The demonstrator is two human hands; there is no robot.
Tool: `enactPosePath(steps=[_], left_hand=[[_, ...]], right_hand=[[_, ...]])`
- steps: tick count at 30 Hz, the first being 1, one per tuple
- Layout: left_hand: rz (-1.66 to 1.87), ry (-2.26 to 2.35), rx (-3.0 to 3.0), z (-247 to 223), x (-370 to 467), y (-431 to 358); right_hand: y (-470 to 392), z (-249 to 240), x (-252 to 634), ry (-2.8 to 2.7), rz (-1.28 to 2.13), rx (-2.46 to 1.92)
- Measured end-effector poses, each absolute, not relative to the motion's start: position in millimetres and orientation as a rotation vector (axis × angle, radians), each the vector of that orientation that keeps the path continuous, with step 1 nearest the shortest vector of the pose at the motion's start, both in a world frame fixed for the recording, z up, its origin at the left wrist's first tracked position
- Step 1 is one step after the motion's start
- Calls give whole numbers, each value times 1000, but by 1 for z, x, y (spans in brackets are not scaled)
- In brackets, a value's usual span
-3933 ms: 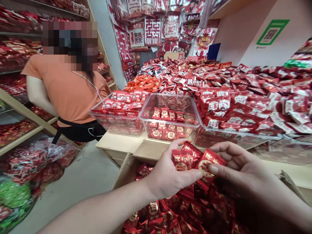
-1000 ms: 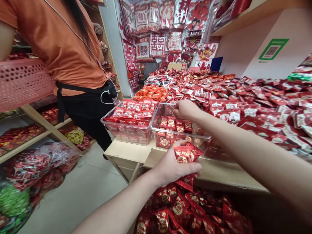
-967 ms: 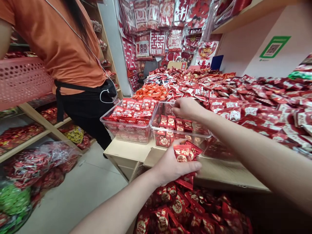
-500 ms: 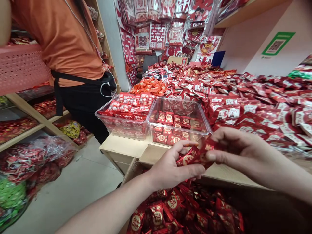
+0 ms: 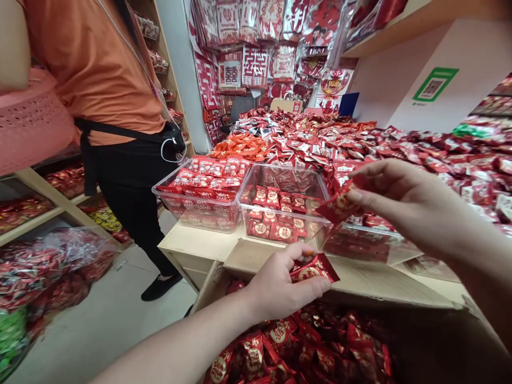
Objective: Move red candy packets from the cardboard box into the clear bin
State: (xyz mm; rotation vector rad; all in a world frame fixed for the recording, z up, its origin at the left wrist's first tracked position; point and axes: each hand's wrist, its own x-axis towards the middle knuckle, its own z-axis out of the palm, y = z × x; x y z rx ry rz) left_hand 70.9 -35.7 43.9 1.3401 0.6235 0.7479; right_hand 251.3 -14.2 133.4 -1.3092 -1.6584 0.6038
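Note:
My left hand (image 5: 286, 280) is curled round red candy packets (image 5: 314, 269) with gold print, above an open cardboard box (image 5: 360, 277). Between the thumb and fingers of my right hand (image 5: 384, 194) is another red candy packet (image 5: 339, 204), held over the right edge of a clear plastic bin (image 5: 286, 223). Rows of similar packets lie in that bin, leaving its upper part unfilled. Loose red packets (image 5: 280, 333) fill the left part of the cardboard box, while its right side is in shadow.
Left of the bin stands another clear bin (image 5: 196, 205) filled with red packets. Heaps of wrapped sweets (image 5: 304, 130) cover the display behind. A person in an orange top (image 5: 108, 80) stands at left with a pink basket (image 5: 32, 125). Bagged sweets (image 5: 52, 261) lie on the floor.
My right hand has moved up and away from my left hand with one packet, toward the bin. My left hand keeps its packets over the box. The person's pink basket has shifted.

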Motion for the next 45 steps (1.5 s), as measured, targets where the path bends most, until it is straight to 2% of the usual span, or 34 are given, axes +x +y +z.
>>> enactPosePath(steps=[4,13,17,20,24,26,29,33,36,42,45], left_hand=[[833,588,1198,44,71,-31],[813,603,1111,46,68,-28],[777,618,1084,47,68,-27],[737,605,1118,46,68,-29],[680,529,1114,44,68,-30],[671,505,1082,44,67,-29],[672,468,1041,44,65,-28],[634,489,1012,46,63,-28],[615,504,1028,48,64,-29],[594,499,1155,46,67,-33],[545,545,1229,45,68,-36]], right_hand=[[-4,142,237,-1731,758,-1309],[-15,109,228,-1618,1066,-1318],[-24,108,236,-1564,1096,-1327],[-31,112,243,-1630,977,-1353],[-42,117,249,-1700,516,-1340],[-47,116,247,-1884,340,-1276],[-52,113,240,-2209,257,-1155],[-53,112,240,-2320,461,-1122],[-49,111,245,-2196,673,-1157],[-50,98,239,-2031,879,-1309],[-46,107,236,-2029,807,-1287]])
